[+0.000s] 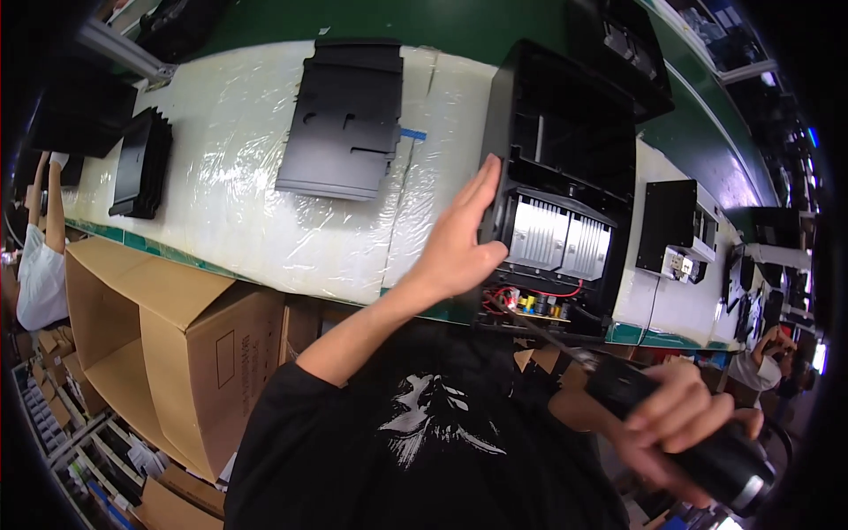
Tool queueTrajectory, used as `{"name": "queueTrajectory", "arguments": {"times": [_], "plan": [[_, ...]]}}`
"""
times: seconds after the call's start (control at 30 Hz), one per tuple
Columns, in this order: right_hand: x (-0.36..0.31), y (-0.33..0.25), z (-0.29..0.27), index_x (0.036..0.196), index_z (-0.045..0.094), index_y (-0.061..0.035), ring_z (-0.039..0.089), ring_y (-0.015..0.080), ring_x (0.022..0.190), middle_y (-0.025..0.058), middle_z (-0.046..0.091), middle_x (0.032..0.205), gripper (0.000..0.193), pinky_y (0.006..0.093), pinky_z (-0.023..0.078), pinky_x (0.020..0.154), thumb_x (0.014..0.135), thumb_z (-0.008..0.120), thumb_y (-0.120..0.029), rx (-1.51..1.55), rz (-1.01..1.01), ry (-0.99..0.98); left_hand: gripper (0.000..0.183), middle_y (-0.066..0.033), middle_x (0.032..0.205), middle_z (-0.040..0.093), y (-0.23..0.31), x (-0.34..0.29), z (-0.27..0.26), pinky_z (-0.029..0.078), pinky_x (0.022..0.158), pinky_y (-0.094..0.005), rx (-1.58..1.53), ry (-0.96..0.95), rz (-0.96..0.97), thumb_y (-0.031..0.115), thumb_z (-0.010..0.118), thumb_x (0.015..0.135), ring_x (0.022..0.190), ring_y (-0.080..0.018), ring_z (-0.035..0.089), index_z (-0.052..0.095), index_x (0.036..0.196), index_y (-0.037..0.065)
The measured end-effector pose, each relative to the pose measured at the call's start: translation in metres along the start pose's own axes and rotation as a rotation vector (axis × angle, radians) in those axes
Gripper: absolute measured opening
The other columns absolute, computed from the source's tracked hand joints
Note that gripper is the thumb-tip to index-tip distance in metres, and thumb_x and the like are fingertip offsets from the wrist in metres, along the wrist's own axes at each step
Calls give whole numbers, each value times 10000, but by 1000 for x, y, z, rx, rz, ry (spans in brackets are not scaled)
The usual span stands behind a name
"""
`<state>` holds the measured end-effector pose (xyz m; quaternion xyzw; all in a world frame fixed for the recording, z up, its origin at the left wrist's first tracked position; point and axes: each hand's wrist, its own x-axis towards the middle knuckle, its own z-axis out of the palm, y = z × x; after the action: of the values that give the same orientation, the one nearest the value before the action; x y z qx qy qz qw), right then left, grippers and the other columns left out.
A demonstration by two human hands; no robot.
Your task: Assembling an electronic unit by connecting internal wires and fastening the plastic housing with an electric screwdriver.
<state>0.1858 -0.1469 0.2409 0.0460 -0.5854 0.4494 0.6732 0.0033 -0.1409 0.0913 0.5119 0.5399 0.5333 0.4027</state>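
A large black casing [503,110] lies open on the bench in front of me. My left hand [459,243] rests against its left wall, fingers stretched out and thumb apart. In my right hand [689,424] is a black electric screwdriver [617,386], gripped at the lower right. Its long thin bit slants up toward the casing's near left corner; whether the tip touches a screw I cannot tell. Two silver finned metal blocks [541,234] sit inside the casing. Along the near edge, red wires and a small circuit board [539,306] with coloured parts show.
Black panels [344,124] lie stacked on the plastic-wrapped white bench top [234,150], with another stack [141,163] farther left. Right of the casing stands a black unit [667,225] with a white connector. An open cardboard box [216,380] stands below left. Other people work at both sides.
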Motion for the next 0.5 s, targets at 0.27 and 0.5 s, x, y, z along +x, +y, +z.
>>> {"name": "queueTrajectory", "arguments": {"times": [0.27,0.5], "plan": [[-5,-109,-87,1132,402,14,443,128,507,52,456,709,545,239,393,478,802,638,-350,-308,-200,286,887,-136,1088,623,27,98,-49,477,658,-266,280,-612,-141,-15,488,582,796,-187,585,329,1437,159],[-62,-152,-115,1255,424,-22,407,95,536,71,516,777,401,222,354,481,863,510,4,-870,59,721,701,-79,838,658,28,203,-2,404,472,-283,524,-918,68,-90,372,622,553,-152,509,596,1234,169]]}}
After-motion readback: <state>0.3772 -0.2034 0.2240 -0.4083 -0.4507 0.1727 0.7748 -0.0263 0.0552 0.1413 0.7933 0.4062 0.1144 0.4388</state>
